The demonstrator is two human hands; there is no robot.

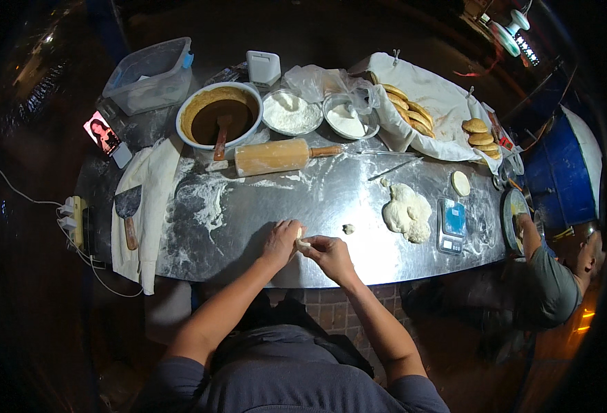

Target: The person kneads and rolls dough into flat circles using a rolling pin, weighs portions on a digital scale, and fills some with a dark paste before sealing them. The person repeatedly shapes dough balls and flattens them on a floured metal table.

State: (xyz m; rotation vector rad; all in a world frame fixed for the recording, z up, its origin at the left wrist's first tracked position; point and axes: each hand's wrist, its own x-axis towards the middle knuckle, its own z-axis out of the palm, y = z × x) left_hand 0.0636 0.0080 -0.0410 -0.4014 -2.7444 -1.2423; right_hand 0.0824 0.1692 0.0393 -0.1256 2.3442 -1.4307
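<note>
Near the front edge of the steel table (262,206), my left hand (284,241) holds a small piece of pale dough (300,241), mostly hidden by the fingers. My right hand (329,256) pinches the same dough between thumb and forefinger. A small dough scrap (348,228) lies just right of my hands. Farther right are a large lump of dough (406,211), a digital scale (451,227) and a flat round of dough (460,183). A thick wooden rolling pin (272,157) rests beyond my hands.
Behind stand a bowl of brown paste (220,116), flour bowls (292,112) (350,117) and a plastic bin (151,77). Baked flatbreads (406,110) lie on white cloth at back right. A scraper (129,206) rests on cloth at left. A co-worker (554,289) reaches into a pan (512,219) at right.
</note>
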